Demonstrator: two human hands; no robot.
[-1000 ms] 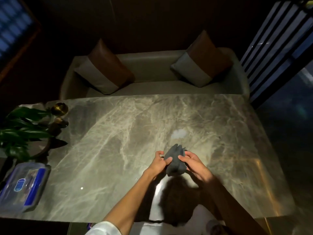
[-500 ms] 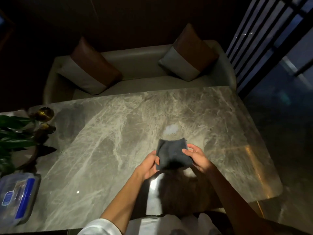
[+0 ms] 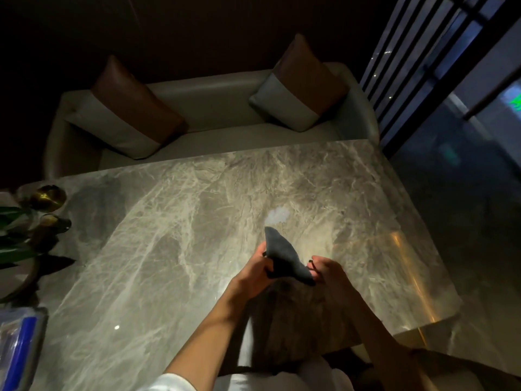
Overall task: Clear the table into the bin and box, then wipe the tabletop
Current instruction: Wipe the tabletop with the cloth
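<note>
Cloth: the dark grey cloth (image 3: 283,256) hangs between your 2 hands over the counter (image 3: 169,249), toward its 6 o'clock edge. It looks lifted off the marble, with 1 corner poking up toward 12 o'clock.
Left grip: your left hand (image 3: 251,273) is clenched on the cloth's near end, fingers curled round it.
Right grip: your right hand (image 3: 328,273) pinches the other end.
Stage: clearing looks done, and wiping appears not yet begun.
Risk 1: a pale patch (image 3: 277,215) sits just at 12 o'clock of the cloth. Wipe with the cloth bunched and you will likely smear it rather than lift it.
Risk 2: a long sweep toward 9 o'clock could knock the brass bowl (image 3: 48,196) or the plant (image 3: 14,238).
Risk 3: dim light and glare may hide streaks from you.
Box: a clear plastic box (image 3: 21,342) with blue clips lies at 8 o'clock, and I cannot tell its contents.
Brass bowl: its inside is not visible.
Bin: not in view.
</note>
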